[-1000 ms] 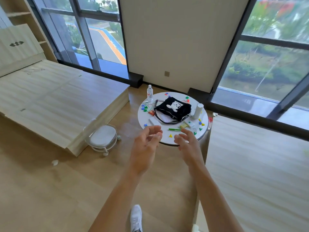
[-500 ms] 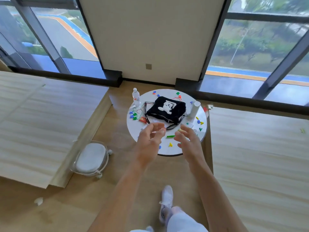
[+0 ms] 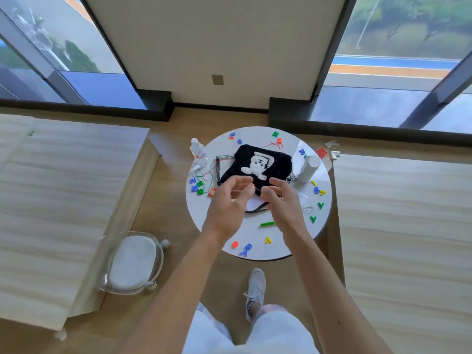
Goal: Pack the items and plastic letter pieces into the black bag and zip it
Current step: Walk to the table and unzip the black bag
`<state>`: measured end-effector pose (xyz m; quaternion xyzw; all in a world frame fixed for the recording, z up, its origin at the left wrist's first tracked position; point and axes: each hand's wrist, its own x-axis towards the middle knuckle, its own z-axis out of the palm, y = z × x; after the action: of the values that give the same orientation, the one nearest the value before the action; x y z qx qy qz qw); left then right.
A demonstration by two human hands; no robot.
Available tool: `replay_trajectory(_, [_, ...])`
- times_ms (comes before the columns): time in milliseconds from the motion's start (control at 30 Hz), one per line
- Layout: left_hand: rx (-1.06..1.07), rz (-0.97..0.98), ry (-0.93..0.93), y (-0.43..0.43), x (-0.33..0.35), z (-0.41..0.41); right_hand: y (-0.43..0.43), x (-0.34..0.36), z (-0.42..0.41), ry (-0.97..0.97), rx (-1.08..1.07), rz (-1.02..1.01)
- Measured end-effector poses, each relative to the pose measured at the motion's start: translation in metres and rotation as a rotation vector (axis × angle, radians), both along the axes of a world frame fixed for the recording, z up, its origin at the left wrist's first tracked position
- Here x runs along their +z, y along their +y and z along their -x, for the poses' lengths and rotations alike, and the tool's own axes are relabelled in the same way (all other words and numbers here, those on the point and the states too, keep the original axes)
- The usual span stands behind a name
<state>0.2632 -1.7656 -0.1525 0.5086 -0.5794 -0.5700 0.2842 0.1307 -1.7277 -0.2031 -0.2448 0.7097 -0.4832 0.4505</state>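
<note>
Round white table (image 3: 258, 249) by the window — both hands, left hand (image 3: 229, 200) and right hand (image 3: 281, 200), hovered loosely curled, seemingly empty, over the black bag (image 3: 278, 162) — soft, floppy; best gripped at its opening.

A round white table (image 3: 293, 241) carries the black bag (image 3: 255, 162), scattered plastic letters (image 3: 268, 240), a water bottle (image 3: 198, 152) and a white cylinder (image 3: 307, 168).

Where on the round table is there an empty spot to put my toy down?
The table is barest at the far edge, between the bag and the rim. There is a small gap near the front, left of the green stick. It is crowded around the water bottle and the white tube.
</note>
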Motion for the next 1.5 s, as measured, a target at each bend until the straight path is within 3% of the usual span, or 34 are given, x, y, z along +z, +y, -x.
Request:
replay_trajectory(200, [-0.091, -0.037, -0.025, -0.069, -0.028, 0.022, -0.046, -0.026, 0.012, -0.011, -0.073, -0.055])
replay_trajectory(567, [-0.301, -0.111, -0.130, -0.139, -0.142, 0.036, -0.091, -0.120, 0.025, 0.133, -0.185, -0.164])
replay_trajectory(900, [-0.389, 0.008, -0.204, -0.177, -0.320, 0.065, -0.130, -0.293, 0.063, 0.319, -0.033, -0.149])
replay_trajectory(1167, [-0.604, 0.258, -0.332, -0.211, -0.464, 0.113, -0.155, -0.424, 0.114, 0.529, 0.048, -0.033])
replay_trajectory(1367, [-0.669, 0.584, -0.548, -0.240, -0.541, 0.134, -0.177, -0.478, 0.133, 0.812, 0.266, 0.067])
replay_trajectory(1500, [-0.679, 0.715, -0.580, -0.252, -0.568, 0.143, -0.187, -0.496, 0.144, 0.945, 0.383, 0.123])
